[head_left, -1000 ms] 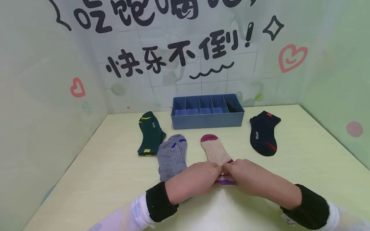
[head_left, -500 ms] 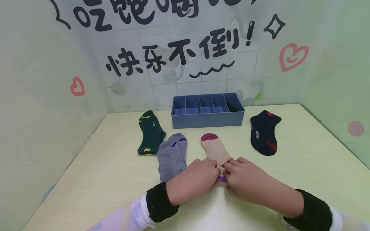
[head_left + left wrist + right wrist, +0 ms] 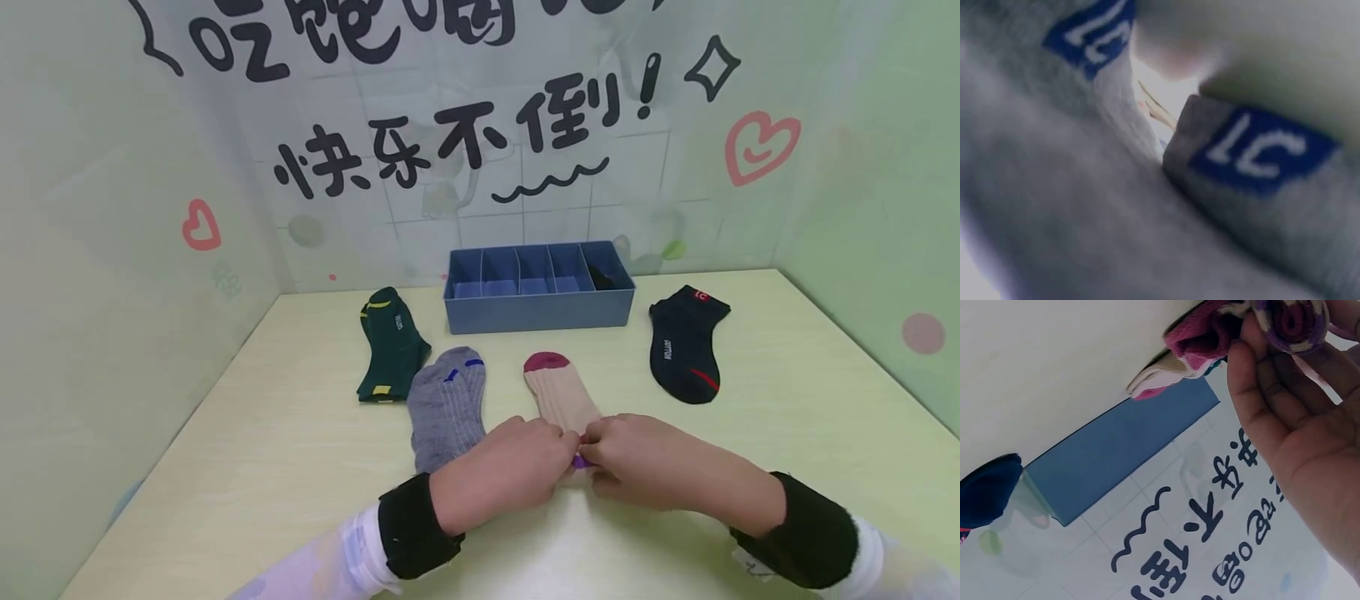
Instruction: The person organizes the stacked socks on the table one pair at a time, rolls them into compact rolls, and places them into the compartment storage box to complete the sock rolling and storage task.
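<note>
A pair of pale pink socks (image 3: 567,398) with maroon toes lies in front of me, cuff end towards me. The cuff end is rolled into a small purple, cream and maroon coil (image 3: 1291,325), seen in the right wrist view. My left hand (image 3: 517,462) holds the left side of this roll. From the right, my right hand (image 3: 648,458) grips it with curled fingers, fingertips close to those of the left. The grey socks (image 3: 447,408) lie beside and partly behind my left forearm; their blue-patched cuffs (image 3: 1260,150) fill the left wrist view.
A blue divided box (image 3: 537,315) stands at the back of the table (image 3: 285,467), with something dark in its rightmost compartment. Green socks (image 3: 392,346) lie at the left, touching the grey ones in view. Black socks (image 3: 684,346) lie at the right. Printed curtains border the table.
My right hand dipped slightly, then came back up and inward against the left. The pink socks' toe has shifted slightly towards me, and less of the purple band shows.
</note>
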Demonstrator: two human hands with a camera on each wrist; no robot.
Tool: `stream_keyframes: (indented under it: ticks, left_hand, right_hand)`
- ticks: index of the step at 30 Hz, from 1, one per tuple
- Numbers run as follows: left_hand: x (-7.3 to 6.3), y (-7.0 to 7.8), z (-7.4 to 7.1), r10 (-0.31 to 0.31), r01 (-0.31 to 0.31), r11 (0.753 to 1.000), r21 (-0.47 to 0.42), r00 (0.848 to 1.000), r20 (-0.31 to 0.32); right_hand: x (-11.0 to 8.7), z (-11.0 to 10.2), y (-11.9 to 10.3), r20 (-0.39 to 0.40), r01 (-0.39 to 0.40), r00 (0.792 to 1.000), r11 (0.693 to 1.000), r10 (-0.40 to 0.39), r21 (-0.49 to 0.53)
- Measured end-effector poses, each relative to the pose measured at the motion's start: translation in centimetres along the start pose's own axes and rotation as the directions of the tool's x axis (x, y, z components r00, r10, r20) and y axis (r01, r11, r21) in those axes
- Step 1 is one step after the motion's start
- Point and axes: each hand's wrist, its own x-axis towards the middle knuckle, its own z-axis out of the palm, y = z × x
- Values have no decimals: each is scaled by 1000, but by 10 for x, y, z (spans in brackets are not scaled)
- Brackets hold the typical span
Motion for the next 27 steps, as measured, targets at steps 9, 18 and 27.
stream_keyframes:
  ticks: [9,18,27]
  left_hand:
    - [-4,0,5,66,-58,990,129,996,-60]
    - [-3,0,5,74,-67,992,108,995,-62]
    - [-4,-1,4,72,-63,989,132,995,-67]
  right_hand:
    - [0,-1,4,66,-82,995,987,74,134]
    - [-3,-3,-1,40,-116,993,982,112,148]
    - [-1,-5,-8,-48,-135,989,987,139,87]
